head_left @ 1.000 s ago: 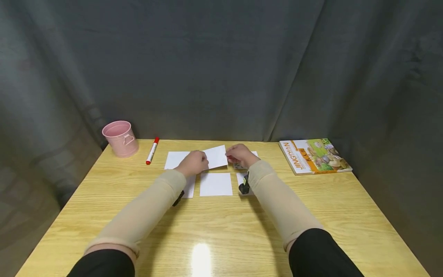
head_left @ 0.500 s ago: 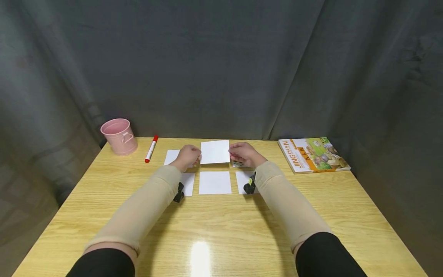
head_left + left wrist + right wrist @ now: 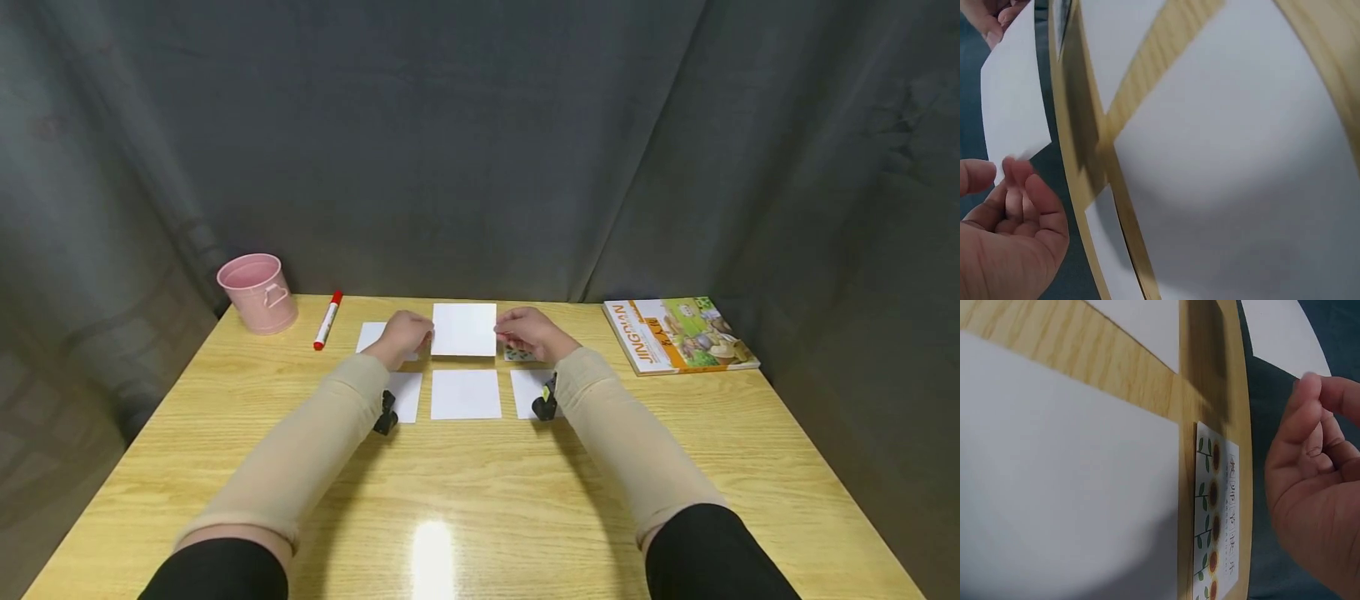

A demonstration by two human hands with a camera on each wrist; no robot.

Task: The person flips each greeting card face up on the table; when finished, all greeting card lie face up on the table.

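Note:
A white card (image 3: 463, 328) is held up above the table's far middle, squared towards the head camera. My left hand (image 3: 406, 335) pinches its left edge between thumb and fingers. At the opposite edge, my right hand (image 3: 531, 331) pinches it the same way. In the left wrist view a low corner of the card (image 3: 1016, 106) shows by the fingertips. Below it on the table lies a blank white card (image 3: 465, 394), with another white card (image 3: 406, 396) to its left and one (image 3: 527, 393) to its right. Behind the right hand lies a card printed with sunflowers and writing (image 3: 1213, 512).
A white card (image 3: 371, 334) lies partly under the left hand in the head view. At the back left stand a pink bucket (image 3: 262, 300) and a red-capped marker (image 3: 327, 321). A picture book (image 3: 682, 337) lies at the back right. A grey curtain (image 3: 465, 150) hangs behind the table.
The held card has risen and gone from tilted to level, facing the head camera more squarely. Both hands moved up slightly with it, and the right hand shifted a little outward.

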